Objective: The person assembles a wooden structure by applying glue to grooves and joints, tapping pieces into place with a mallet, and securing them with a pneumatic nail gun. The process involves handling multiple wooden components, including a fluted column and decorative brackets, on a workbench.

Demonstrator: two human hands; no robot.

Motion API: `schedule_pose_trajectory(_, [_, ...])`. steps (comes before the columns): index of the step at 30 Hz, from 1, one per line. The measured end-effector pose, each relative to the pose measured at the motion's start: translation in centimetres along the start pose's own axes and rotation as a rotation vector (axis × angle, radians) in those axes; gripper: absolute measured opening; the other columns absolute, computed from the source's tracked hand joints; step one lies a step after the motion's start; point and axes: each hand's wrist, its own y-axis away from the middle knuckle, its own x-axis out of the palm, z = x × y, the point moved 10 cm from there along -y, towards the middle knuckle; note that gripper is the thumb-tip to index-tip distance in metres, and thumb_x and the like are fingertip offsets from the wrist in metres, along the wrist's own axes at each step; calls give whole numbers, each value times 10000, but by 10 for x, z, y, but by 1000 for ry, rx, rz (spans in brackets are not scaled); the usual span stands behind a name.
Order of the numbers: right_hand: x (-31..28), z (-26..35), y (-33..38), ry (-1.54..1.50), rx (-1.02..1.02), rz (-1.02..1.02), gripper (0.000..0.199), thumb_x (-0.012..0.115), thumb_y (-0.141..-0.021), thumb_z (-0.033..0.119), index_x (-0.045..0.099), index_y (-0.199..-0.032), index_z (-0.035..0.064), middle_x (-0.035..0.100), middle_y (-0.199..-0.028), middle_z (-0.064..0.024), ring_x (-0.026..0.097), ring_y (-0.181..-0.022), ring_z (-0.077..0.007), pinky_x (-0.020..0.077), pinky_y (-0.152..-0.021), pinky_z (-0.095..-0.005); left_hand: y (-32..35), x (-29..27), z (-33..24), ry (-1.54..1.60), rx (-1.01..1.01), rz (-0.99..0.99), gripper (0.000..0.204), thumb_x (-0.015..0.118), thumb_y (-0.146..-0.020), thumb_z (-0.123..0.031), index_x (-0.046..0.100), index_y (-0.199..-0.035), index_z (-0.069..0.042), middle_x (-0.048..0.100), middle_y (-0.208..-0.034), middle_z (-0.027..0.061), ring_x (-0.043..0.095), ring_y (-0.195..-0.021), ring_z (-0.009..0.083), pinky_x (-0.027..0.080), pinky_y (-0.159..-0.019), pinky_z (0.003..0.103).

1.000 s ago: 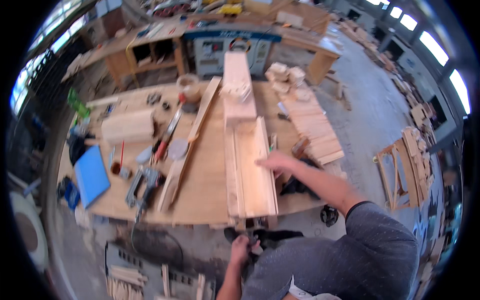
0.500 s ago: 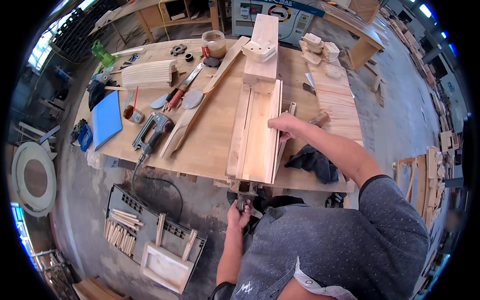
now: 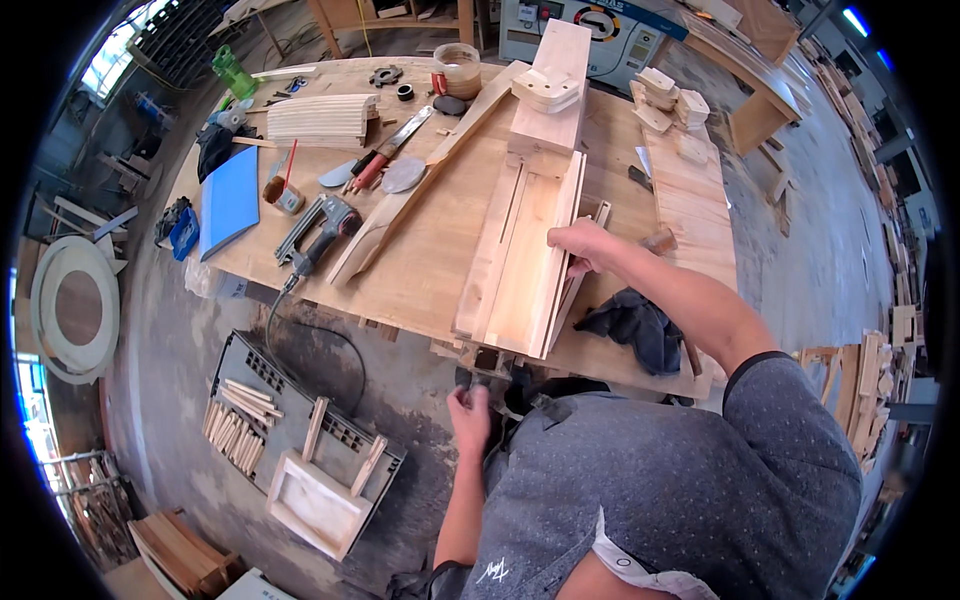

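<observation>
My right hand (image 3: 582, 243) grips the right side rail of a long open wooden box frame (image 3: 520, 255) that lies lengthwise on the plywood workbench (image 3: 420, 260) and overhangs its near edge. My left hand (image 3: 470, 417) is down below the bench edge, closed around a small dark tool (image 3: 490, 375) just under the frame's near end. A thick wooden block (image 3: 555, 75) with small stacked pieces on it lies beyond the frame's far end. A dark cloth (image 3: 635, 328) lies by my right forearm.
On the bench: a nail gun (image 3: 318, 232) with a hose, a blue board (image 3: 229, 200), a long tapered plank (image 3: 420, 175), a slat bundle (image 3: 320, 118), red-handled tools (image 3: 375, 165), a round tub (image 3: 458, 68). Stacked boards (image 3: 690, 190) lie right. A black crate (image 3: 290, 420) with sticks sits on the floor.
The view has dropped lower and nearer over the bench. My right hand stays on the frame's right rail. My left hand has stayed below the bench edge.
</observation>
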Motion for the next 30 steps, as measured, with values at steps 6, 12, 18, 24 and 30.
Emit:
schedule_pose_trajectory(6, [-5,-2,3,-28,-4,-9,413,692,-796,228,658,-1075,-74,699,-881,-136,704,-659,-248,610,-531,-368,-13,8,23,-13,-132,172,408,507,-1053,-386,594,-1149,2,681,-849,178,675,-735,281,561,-680,410])
schedule_pose_trajectory(12, [-1,-2,1,-16,36,-22,361,681,-823,216,649,-1072,-44,684,-869,-115,705,-703,-248,582,-518,-366,6,37,71,723,-852,233,472,419,-1073,-491,574,-1061,-46,669,-756,129,620,-530,197,515,-452,293])
schedule_pose_trajectory(18, [-6,-11,-7,-9,18,-15,361,645,-839,202,635,-1060,-84,700,-895,-144,690,-619,-241,563,-477,-322,18,-3,-75,-405,490,-53,410,529,-1031,-308,557,-1228,50,674,-797,176,682,-702,367,545,-754,451])
schedule_pose_trajectory(24, [2,-4,1,-5,10,1,321,631,-851,205,652,-1018,-67,703,-829,-126,677,-586,-202,551,-465,-307,0,19,16,466,-534,195,430,460,-1072,-381,581,-1105,30,700,-848,123,696,-668,233,572,-614,343])
schedule_pose_trajectory(30, [-3,-14,-9,-25,44,13,315,632,-853,202,651,-1014,-68,702,-837,-135,684,-604,-214,555,-476,-302,20,6,-74,-557,553,-41,482,704,-915,-263,533,-1263,24,634,-1059,221,660,-912,390,555,-771,441])
